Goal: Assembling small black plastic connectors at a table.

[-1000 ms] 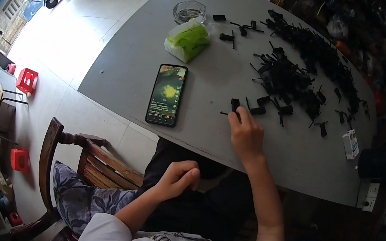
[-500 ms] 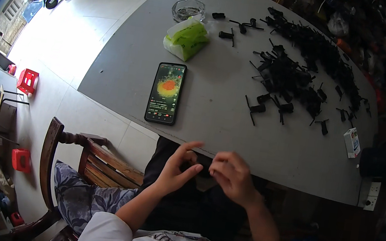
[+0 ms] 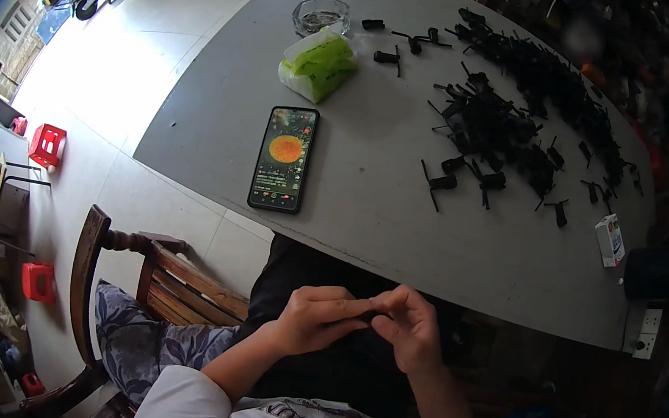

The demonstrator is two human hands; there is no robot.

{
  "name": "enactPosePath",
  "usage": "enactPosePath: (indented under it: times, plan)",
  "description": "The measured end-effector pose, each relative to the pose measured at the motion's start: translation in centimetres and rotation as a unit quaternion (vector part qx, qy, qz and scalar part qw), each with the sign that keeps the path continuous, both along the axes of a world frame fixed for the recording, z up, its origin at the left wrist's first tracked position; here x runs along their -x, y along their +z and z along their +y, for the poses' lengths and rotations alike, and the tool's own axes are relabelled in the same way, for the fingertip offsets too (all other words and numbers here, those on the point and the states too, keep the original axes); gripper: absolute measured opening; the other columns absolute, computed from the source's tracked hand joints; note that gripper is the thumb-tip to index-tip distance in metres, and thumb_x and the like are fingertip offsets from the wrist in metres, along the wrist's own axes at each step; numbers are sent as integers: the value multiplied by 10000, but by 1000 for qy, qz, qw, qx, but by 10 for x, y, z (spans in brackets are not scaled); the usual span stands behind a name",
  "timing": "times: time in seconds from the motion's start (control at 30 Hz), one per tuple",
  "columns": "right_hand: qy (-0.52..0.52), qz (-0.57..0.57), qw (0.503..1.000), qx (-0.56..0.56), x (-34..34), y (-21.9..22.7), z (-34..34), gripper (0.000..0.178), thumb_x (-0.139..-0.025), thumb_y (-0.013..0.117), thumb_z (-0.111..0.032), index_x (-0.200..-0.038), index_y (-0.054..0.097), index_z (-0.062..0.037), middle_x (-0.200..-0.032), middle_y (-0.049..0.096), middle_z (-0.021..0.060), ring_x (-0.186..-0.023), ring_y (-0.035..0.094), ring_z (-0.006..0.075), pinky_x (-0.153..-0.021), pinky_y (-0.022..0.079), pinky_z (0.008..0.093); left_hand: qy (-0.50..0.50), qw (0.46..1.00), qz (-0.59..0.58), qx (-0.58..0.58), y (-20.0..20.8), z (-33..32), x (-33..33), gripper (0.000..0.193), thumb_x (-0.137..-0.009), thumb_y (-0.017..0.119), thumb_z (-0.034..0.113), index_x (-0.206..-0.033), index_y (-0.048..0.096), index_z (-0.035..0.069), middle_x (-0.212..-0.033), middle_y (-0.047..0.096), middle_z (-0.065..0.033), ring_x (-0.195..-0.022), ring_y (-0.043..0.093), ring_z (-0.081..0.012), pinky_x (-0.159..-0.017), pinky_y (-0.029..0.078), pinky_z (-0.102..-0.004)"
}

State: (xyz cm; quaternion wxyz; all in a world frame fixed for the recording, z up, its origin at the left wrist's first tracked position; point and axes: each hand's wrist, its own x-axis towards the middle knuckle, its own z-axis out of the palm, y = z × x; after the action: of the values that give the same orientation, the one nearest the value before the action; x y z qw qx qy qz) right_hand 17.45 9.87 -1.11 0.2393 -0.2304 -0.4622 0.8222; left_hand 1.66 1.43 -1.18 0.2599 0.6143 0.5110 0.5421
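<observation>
Over my lap, just off the table's near edge, my left hand (image 3: 319,318) and my right hand (image 3: 413,330) meet at the fingertips. Both are closed in a pinch. A small dark bit shows between them, too little to name against the dark trousers. Beyond the hands lies a phone (image 3: 283,159) with its screen lit, showing an orange round shape. Farther right on the table is a loose heap of small black plastic parts with thin stems (image 3: 492,124). A longer heap of similar black parts (image 3: 560,91) curves along the far right side.
On the grey table (image 3: 352,203) stand a glass ashtray (image 3: 321,15) and a green-and-white soft packet (image 3: 319,63). A small white box (image 3: 610,240) sits near a dark container (image 3: 657,276) at right. A wooden chair (image 3: 194,292) with a patterned cushion (image 3: 124,333) is at my left.
My hands were apart over the table edge with the left fingers spread. They have drawn back toward me and come together, fingertips pinched. The phone's picture has changed.
</observation>
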Motion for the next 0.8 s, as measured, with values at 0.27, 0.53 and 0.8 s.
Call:
enactPosePath:
  times: [0.27, 0.53, 0.8]
  plan:
    - [17, 57, 987, 147, -1, -7, 0, 135, -808, 616, -16, -858, 497, -56, -918, 574, 52, -864, 554, 122, -780, 446, 260, 23, 996, 81, -11, 6, -4, -1, 404, -708, 687, 6, -1103, 606, 32, -703, 550, -74, -580, 563, -217, -528, 464, -289]
    - [122, 108, 964, 208, -3, -2, -4, 394, -862, 586, -390, -941, 460, -25, -762, 613, 126, -584, 582, 151, -477, 450, 241, -84, 995, -17, -42, -2, -2, 10, 327, -678, 748, 118, -980, 649, 42, -749, 592, -74, -629, 605, -220, -550, 482, -288]
    - [109, -27, 993, 46, -15, -4, -14, 290, -920, 519, -307, -1018, 481, -37, -768, 549, 14, -570, 485, 58, -514, 398, 188, -106, 994, 33, -10, 7, -4, 11, 256, -679, 755, 158, -887, 652, 49, -650, 587, -53, -540, 582, -217, -470, 441, -284]
